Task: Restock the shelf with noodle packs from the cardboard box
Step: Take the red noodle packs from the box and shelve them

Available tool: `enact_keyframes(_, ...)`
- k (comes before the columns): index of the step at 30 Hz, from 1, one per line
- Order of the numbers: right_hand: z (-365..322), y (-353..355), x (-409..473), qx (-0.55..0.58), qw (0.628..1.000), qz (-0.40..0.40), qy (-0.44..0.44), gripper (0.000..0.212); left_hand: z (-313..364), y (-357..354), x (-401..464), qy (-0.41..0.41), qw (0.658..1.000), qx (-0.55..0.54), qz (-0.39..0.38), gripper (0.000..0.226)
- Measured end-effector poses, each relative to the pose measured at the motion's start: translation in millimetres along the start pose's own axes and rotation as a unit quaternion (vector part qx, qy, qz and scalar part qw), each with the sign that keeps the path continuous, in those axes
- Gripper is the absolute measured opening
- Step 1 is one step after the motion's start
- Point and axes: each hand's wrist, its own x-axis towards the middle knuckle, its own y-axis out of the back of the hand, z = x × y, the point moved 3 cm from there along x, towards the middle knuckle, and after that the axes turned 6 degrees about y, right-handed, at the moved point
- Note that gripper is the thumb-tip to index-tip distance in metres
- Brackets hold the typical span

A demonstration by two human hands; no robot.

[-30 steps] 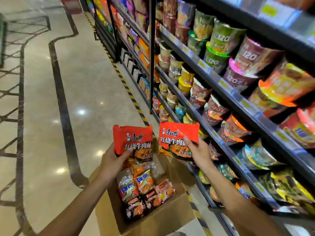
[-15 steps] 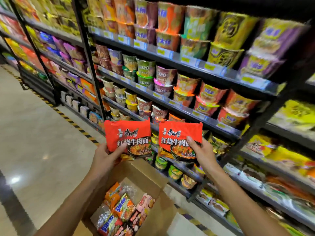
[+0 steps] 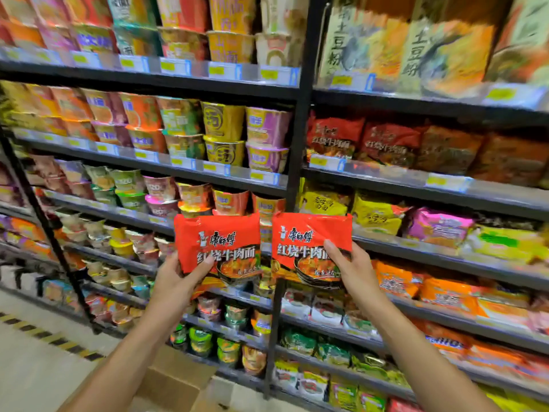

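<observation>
We now face the shelf almost square on, where a second ago we looked along the aisle and down at the floor; its black tiers fill the view, cup noodles stacked left of the black upright and flat packets to the right of it. On the tier right of the upright, above our hands, stands a row of red packs with the same lettering as the two we carry, though blur keeps us from reading them fully. The cardboard box, which earlier lay open below us with its mixed packs showing, has slid to the bottom edge, and only a flap and part of a wall show between our forearms; we cannot see its contents. A strip of pale floor with yellow and black hazard tape remains at lower left. The two red noodle packs are held up side by side, nearly touching, higher against the shelving than before and in front of the cup tiers and the upright. Our left hand grips the left noodle pack at its lower left corner, thumb across the front and fingers curled behind. Our right hand holds the right noodle pack at its lower right corner in the same way, thumb on the printed face. Both grips look unchanged from the earlier views.
</observation>
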Motion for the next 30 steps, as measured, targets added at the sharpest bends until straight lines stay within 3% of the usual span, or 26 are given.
enact_keyframes(6, 12.2, 153.7, -2.8, -0.018, 0.998, 0.063, -0.004, 0.039, 25.2, -142.6, -14.9, -0.030, 0.998, 0.015, -0.059, 0.024)
enact_keyframes(12, 11.5, 244.4, 7.5, -0.043, 0.994, 0.097, 0.015, 0.028, 47.2, -223.7, -15.1, -0.047, 0.994, 0.010, -0.098, 0.026)
enact_keyframes(20, -8.6, 264.0, 55.3, -0.041, 0.989, 0.132, 0.052, 0.015, 71.2, -256.1, 42.5, -0.084, 0.991, 0.016, -0.100, 0.030)
enact_keyframes(24, -7.9, 257.1, 80.7, -0.022, 0.990, 0.131, 0.055, 0.027, 91.6, -264.6, 83.5, -0.110, 0.988, 0.017, -0.104, 0.034)
enact_keyframes(30, -16.0, 247.2, 120.9, -0.018, 0.986, 0.141, 0.083, 0.014, 133.7, -278.3, 141.1, -0.228, 0.968, 0.054, -0.092, 0.044)
